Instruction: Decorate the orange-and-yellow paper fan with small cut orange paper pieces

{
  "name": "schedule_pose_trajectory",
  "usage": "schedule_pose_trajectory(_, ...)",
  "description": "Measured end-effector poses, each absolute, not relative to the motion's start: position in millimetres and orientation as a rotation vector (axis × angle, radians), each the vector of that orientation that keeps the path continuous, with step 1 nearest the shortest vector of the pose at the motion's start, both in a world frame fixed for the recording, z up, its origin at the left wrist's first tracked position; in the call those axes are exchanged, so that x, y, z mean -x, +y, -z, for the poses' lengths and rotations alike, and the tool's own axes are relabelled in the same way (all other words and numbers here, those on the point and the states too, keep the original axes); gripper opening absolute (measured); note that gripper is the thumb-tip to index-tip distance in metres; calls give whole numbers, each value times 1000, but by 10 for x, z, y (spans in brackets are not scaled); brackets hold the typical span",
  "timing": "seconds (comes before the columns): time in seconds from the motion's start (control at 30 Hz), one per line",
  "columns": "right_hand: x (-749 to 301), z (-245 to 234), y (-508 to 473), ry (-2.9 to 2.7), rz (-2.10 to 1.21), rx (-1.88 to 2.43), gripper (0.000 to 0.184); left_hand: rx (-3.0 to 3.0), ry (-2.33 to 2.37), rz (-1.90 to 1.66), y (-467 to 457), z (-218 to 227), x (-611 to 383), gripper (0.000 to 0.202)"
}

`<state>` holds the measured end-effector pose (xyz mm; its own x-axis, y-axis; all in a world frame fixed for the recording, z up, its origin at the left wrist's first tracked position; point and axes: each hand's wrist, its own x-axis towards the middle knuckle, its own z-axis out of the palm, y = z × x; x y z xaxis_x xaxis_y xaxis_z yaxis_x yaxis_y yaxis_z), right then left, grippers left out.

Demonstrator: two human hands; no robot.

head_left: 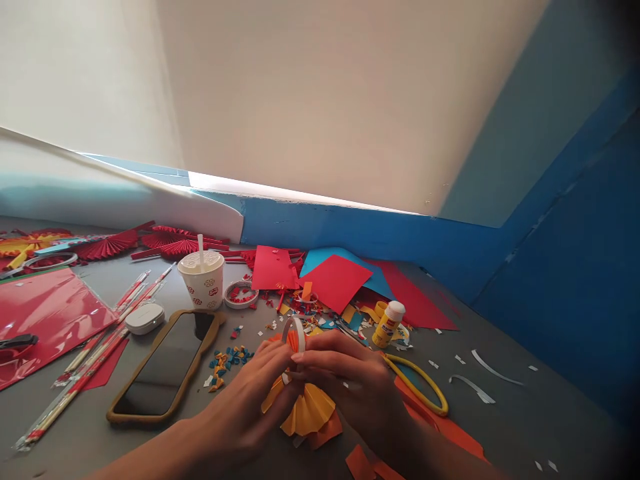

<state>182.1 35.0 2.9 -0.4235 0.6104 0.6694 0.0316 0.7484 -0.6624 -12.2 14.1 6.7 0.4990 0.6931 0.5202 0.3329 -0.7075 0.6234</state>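
Note:
My left hand [257, 393] and my right hand [350, 373] meet at the middle front of the table, fingers closed. Between their fingertips stands a narrow white ring, a roll of tape [301, 333]. Just beneath and behind the fingers is a pleated yellow-orange paper fan [310, 410], partly hidden by both hands; whether a finger grips it I cannot tell. An orange paper piece [327, 430] lies under the fan. To the right of my right hand is a yellow loop-shaped handle [435, 393], resting by orange paper sheets [455, 433].
A phone [165, 363], a white earbud case [145, 319] and a lidded cup with a straw [203, 280] stand left. Wrapped sticks [95, 353] lie beyond the phone. Behind my hands are red sheets [337, 280], paper scraps [230, 360] and an uncapped glue stick [389, 325].

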Motion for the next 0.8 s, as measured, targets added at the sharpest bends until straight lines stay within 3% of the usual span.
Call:
schedule_pose_trajectory(0.17,-1794,-88,284,-1777,-927,669,20,-2101,897,-1011,59,-135,117,31)
schedule_pose_trajectory(0.33,-1739,-142,204,-1639,-1106,739,10,-1928,1059,-939,-3,-152,76,31)
schedule_pose_trajectory(0.6,-1742,-337,110,-1416,-1486,740,11,-1942,1112,-938,47,-141,121,40)
schedule_pose_trajectory(0.8,-1769,-369,226,-1202,-1765,740,21,-2558,1303,-780,509,-33,337,28)
